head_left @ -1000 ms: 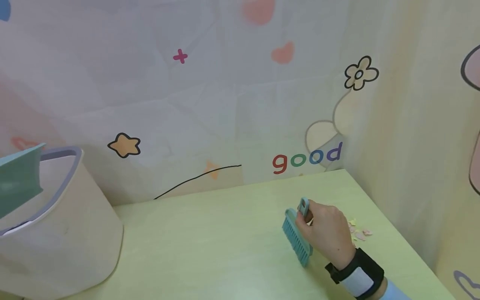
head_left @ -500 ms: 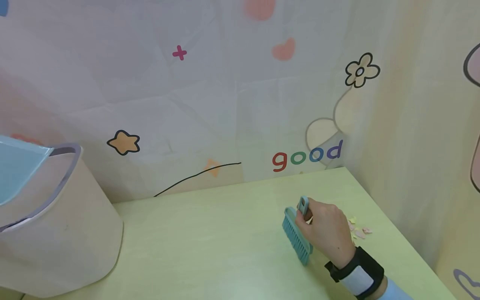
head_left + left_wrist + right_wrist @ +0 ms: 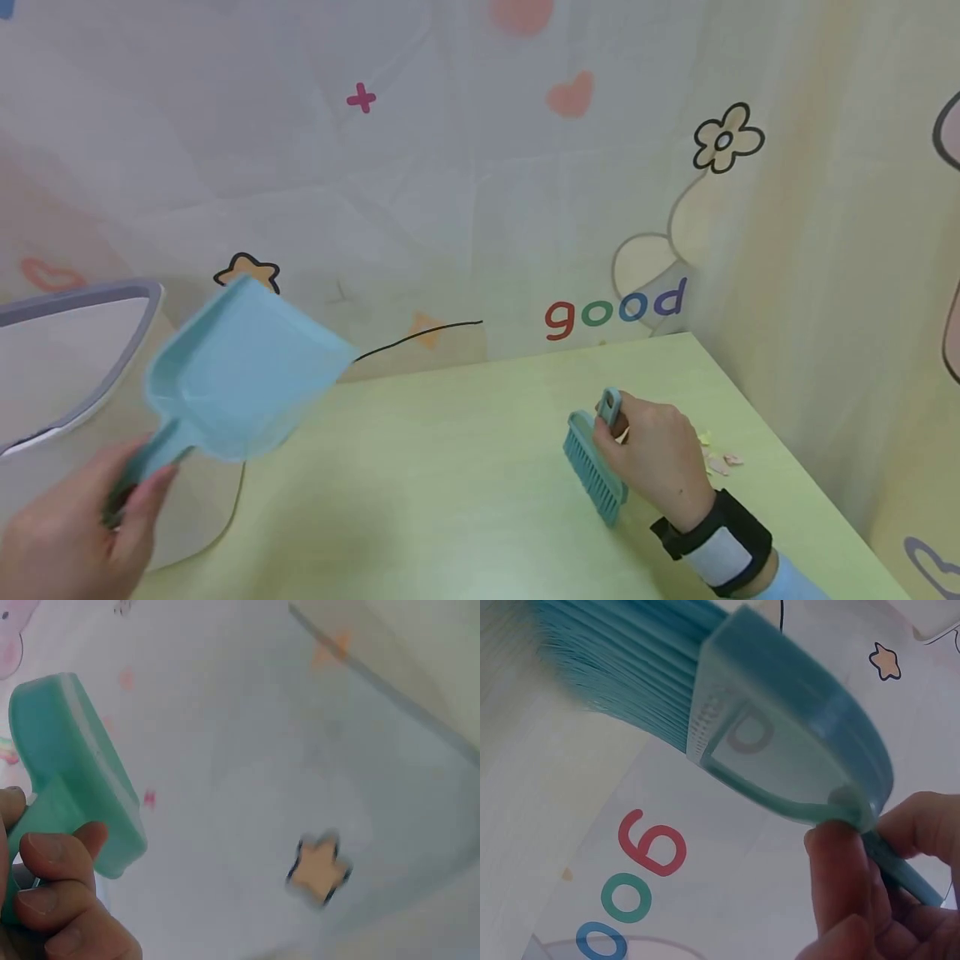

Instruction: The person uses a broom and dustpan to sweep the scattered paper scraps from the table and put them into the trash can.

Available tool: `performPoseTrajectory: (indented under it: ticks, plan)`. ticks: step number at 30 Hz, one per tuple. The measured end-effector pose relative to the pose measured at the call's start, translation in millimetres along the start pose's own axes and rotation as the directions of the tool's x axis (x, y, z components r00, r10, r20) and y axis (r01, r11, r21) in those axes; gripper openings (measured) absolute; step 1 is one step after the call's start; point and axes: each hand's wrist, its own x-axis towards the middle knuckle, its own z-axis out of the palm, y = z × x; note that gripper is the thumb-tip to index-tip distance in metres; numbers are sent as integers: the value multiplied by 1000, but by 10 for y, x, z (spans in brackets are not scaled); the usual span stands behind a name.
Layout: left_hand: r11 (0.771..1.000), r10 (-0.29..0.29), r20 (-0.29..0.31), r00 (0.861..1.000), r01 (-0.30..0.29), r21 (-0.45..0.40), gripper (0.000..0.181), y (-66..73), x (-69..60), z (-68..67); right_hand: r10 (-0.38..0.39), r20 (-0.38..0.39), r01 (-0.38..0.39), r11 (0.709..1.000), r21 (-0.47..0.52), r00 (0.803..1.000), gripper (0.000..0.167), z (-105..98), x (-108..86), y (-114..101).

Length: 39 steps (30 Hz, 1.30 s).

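In the head view my left hand (image 3: 82, 525) grips the handle of a light blue dustpan (image 3: 247, 375), which is lifted in front of the bin's right side. The left wrist view shows the fingers curled round that handle, with the dustpan (image 3: 82, 765) seen from behind. On the right, my right hand (image 3: 663, 458) pinches the handle of a small teal brush (image 3: 595, 468); its bristles point down toward the table. The right wrist view shows the brush (image 3: 795, 712) close up. Several pale paper scraps (image 3: 720, 462) lie just right of that hand, partly hidden by it.
A white bin (image 3: 202, 508) with a grey-purple rim stands at the left. The pale green table (image 3: 450, 467) meets a printed cloth wall (image 3: 450, 208) at the back and another cloth on the right.
The dustpan has come from over the bin at the left edge to the right and tilted up. My left hand has entered view with it. The right hand and brush have hardly moved.
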Motion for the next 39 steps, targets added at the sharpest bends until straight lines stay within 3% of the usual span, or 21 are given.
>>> performPoseTrajectory:
  ticks: [3,5,9,11,14,18,19,20,22,26,33,36,39]
  plan:
    - [1000,15,158,987,-15,-3,38,236,-144,264,-4,-2,4,1000,-4,1000,10,-9,5,15]
    - [999,-3,249,968,16,-52,16,350,-264,478,0,4,0,1000,-1,1000,10,-12,6,14]
    - [989,-14,398,917,71,-129,23,503,-488,893,10,13,-10,1000,-1,1000,10,-13,4,3]
    - [979,-11,469,883,104,-172,18,536,-576,1073,12,11,-12,1000,-4,1000,11,-7,0,-4]
    - [954,-33,588,808,201,-224,9,552,-691,1299,5,5,-5,1000,-12,1000,11,5,-9,-8]
    - [915,-68,731,679,335,-226,15,541,-795,1521,-3,-3,3,1000,-16,1000,11,15,-22,-9]
    - [909,-70,754,654,353,-222,16,539,-811,1562,-5,-6,5,1000,-16,1000,11,16,-24,-8]
    - [905,-65,768,637,362,-223,16,536,-824,1599,-8,-9,8,1000,-16,1000,12,17,-25,-8]
    - [902,-54,786,616,368,-226,15,534,-842,1656,-16,-17,16,1000,-16,1000,12,18,-26,-8]
    - [899,-21,806,592,365,-244,16,541,-840,1698,-30,-31,30,999,-17,999,13,20,-23,-7]
    - [896,4,861,509,380,-229,23,554,-829,1674,-44,-29,44,999,-20,999,11,12,-11,-5]
    - [898,11,871,491,378,-224,25,553,-826,1663,-35,-14,35,999,-7,999,9,-4,-2,14]
    - [901,14,873,487,372,-222,22,555,-824,1655,-44,-15,44,999,15,999,7,-19,14,61]
